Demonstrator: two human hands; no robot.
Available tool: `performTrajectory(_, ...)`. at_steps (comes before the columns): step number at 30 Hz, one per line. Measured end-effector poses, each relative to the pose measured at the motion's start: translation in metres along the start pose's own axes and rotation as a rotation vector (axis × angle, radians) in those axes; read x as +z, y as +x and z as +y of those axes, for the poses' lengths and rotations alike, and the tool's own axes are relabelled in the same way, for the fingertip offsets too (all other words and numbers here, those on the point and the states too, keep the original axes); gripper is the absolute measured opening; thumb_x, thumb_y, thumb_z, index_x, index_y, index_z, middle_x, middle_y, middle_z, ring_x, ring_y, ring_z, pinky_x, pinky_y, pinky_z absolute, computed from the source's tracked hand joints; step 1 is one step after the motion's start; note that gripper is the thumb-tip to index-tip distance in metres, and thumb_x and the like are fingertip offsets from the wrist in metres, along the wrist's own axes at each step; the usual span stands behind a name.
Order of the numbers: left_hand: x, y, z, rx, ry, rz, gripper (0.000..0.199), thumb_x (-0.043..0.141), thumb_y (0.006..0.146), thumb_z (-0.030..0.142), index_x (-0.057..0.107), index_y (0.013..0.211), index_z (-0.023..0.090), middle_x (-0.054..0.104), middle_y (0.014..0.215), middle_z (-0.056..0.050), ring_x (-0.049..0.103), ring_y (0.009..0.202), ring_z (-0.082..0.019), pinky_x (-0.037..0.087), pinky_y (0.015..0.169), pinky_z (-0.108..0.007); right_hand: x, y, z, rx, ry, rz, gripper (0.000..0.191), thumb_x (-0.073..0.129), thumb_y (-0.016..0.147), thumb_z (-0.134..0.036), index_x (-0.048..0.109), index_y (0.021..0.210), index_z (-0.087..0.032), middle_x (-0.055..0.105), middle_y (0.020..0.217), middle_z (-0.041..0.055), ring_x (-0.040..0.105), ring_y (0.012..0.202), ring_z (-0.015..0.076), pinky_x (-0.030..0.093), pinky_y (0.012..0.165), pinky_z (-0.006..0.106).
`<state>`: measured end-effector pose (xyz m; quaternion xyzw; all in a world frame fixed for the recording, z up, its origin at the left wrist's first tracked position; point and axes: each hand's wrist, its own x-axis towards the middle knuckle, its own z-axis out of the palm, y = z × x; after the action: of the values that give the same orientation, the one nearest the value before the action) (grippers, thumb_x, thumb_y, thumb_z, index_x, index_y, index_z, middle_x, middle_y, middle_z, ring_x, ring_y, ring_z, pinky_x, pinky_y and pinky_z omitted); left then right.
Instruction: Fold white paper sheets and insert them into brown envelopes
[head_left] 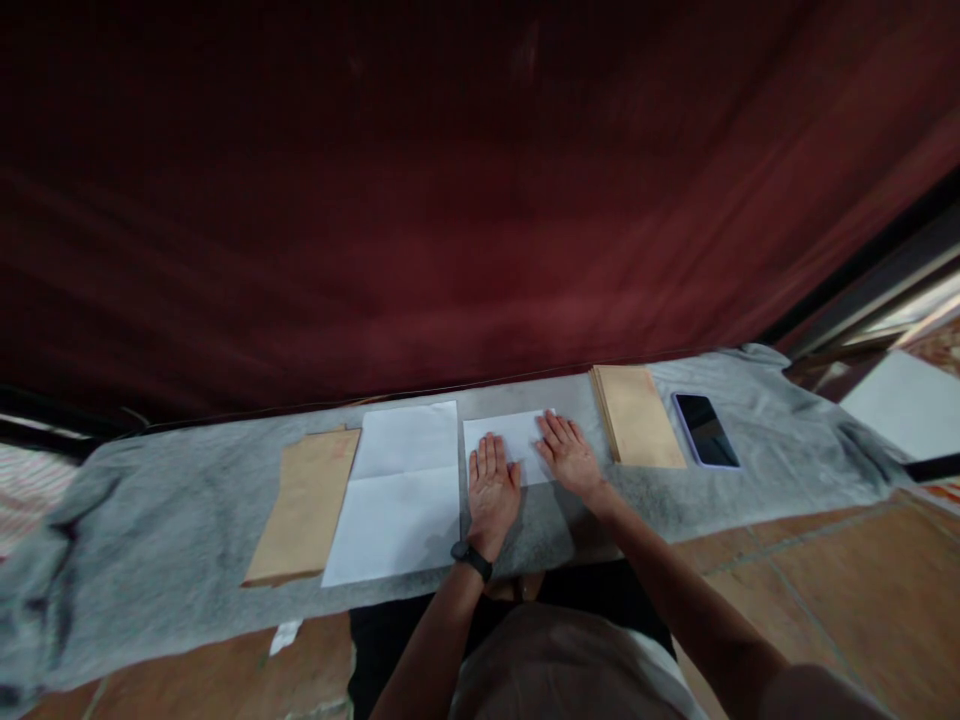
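On a gray cloth-covered tabletop (187, 500), a small paper (526, 440) lies between a big white sheet (397, 510) and a brown stack (645, 420), with the left hand (493, 495) and right hand (572, 462) resting on the small paper, each grip stretched flat and holding nothing.

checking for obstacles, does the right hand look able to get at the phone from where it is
Probably yes. The right hand rests partly on the smaller white sheet; a stack of brown paper sits between it and the phone, but it looks low enough to pass over.
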<state>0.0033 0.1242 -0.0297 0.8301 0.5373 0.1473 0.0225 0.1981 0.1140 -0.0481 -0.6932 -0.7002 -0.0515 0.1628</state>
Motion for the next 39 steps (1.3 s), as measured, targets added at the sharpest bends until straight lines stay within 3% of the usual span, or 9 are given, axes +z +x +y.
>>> performTrajectory(6,-0.001,0.012,0.013,-0.117,-0.034,0.01,0.061,0.036,0.102,0.03,0.032,0.156,0.0,0.034,0.162,-0.023,0.027,0.154,-0.032,0.027,0.125,-0.051,-0.004,-0.004,0.002,0.014,-0.005,0.012,0.055,0.036,0.107,-0.04,0.04,0.156,-0.015,0.043,0.159,0.0151,0.039,0.147,0.0284,0.029,0.12,0.05)
performTrajectory(12,0.009,0.047,0.05,0.047,-0.117,-0.057,0.06,0.033,0.104,0.036,0.032,0.157,0.008,0.034,0.164,-0.016,0.025,0.155,-0.027,0.026,0.126,-0.048,-0.007,-0.006,0.002,-0.014,-0.037,-0.023,0.055,0.036,0.104,-0.028,0.037,0.158,-0.016,0.038,0.162,0.013,0.036,0.149,0.0282,0.027,0.12,0.05)
performTrajectory(16,0.018,0.053,0.044,0.056,-0.082,-0.079,0.065,0.033,0.104,0.045,0.036,0.155,0.004,0.035,0.163,-0.018,0.026,0.155,-0.028,0.025,0.126,-0.048,-0.006,-0.006,0.002,-0.015,-0.058,-0.017,0.054,0.035,0.105,-0.029,0.04,0.156,-0.013,0.04,0.161,0.0151,0.038,0.147,0.0302,0.027,0.12,0.051)
performTrajectory(21,0.016,0.047,0.017,0.007,-0.034,-0.032,0.07,0.035,0.104,0.048,0.035,0.155,0.001,0.034,0.163,-0.021,0.027,0.154,-0.028,0.025,0.126,-0.047,-0.002,-0.006,0.002,-0.01,-0.03,0.023,0.056,0.036,0.107,-0.04,0.039,0.156,-0.014,0.043,0.159,0.0163,0.039,0.146,0.0311,0.029,0.118,0.053)
performTrajectory(28,0.007,0.036,-0.007,-0.119,0.001,0.009,0.066,0.034,0.104,0.042,0.033,0.156,0.0,0.033,0.162,-0.023,0.027,0.154,-0.03,0.026,0.125,-0.047,-0.001,-0.006,0.002,0.008,0.002,0.042,0.054,0.035,0.107,-0.04,0.04,0.156,-0.016,0.044,0.159,0.0147,0.04,0.146,0.0297,0.029,0.119,0.052)
performTrajectory(32,0.001,0.02,-0.006,-0.125,0.0,0.042,0.063,0.033,0.105,0.036,0.032,0.155,-0.002,0.033,0.162,-0.024,0.027,0.154,-0.031,0.027,0.125,-0.05,-0.002,-0.006,0.001,0.018,0.017,0.037,0.054,0.036,0.107,-0.04,0.041,0.156,-0.017,0.045,0.158,0.0146,0.04,0.146,0.0291,0.028,0.119,0.052)
performTrajectory(36,-0.003,-0.004,0.007,0.019,-0.016,0.025,0.058,0.036,0.104,0.033,0.035,0.157,0.009,0.033,0.165,-0.016,0.024,0.155,-0.029,0.025,0.126,-0.051,-0.004,-0.006,0.001,0.029,0.023,0.028,0.053,0.036,0.107,-0.04,0.04,0.156,-0.018,0.045,0.159,0.0134,0.039,0.147,0.0283,0.028,0.12,0.051)
performTrajectory(39,-0.005,-0.015,0.014,0.053,-0.024,-0.013,0.057,0.039,0.103,0.035,0.038,0.156,0.014,0.035,0.164,-0.013,0.025,0.155,-0.03,0.026,0.126,-0.053,-0.008,-0.005,-0.001,0.037,0.023,0.018,0.053,0.037,0.107,-0.04,0.042,0.155,-0.017,0.043,0.16,0.0134,0.039,0.147,0.0295,0.027,0.12,0.052)
